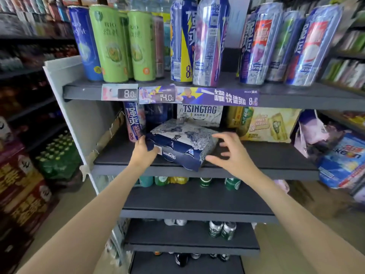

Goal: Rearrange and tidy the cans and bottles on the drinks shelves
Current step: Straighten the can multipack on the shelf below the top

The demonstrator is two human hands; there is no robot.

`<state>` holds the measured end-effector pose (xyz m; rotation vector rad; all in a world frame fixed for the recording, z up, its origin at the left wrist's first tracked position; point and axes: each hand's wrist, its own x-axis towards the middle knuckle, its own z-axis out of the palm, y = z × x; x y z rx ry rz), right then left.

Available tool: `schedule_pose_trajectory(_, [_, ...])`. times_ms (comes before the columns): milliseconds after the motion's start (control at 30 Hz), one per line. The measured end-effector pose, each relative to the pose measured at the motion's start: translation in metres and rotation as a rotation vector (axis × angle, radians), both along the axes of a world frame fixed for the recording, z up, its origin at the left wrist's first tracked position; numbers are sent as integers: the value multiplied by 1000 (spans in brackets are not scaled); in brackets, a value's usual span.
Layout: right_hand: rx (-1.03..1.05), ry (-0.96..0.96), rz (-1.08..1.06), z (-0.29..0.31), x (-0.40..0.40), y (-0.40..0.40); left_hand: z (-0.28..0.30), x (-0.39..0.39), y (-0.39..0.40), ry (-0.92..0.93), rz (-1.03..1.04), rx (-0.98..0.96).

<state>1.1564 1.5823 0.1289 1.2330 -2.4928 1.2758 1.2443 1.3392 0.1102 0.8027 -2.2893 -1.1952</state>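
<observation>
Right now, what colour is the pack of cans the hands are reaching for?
Dark blue with a white-and-blue sketched pattern on top: the can pack, seen from the head camera.

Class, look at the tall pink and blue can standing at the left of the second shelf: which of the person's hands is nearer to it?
Left. The left hand is just below the tall pink and blue can; the right hand is far to its right.

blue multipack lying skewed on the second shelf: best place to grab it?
Probably by its two short ends, coming from the front. The blue multipack lies flat and wide, one corner past the shelf edge. Left hand already touches its left end; right hand hovers open at the right.
</observation>
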Motion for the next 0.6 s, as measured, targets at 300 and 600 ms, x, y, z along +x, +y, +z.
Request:
schedule_pose_trajectory(300, [-187,-318,-193,-42,17,-47,-1,-4,-14,125,-42,318])
schedule_pose_trajectory(600, [-412,-268,-577,-21,11,-14,26,16,27,322,-158,448])
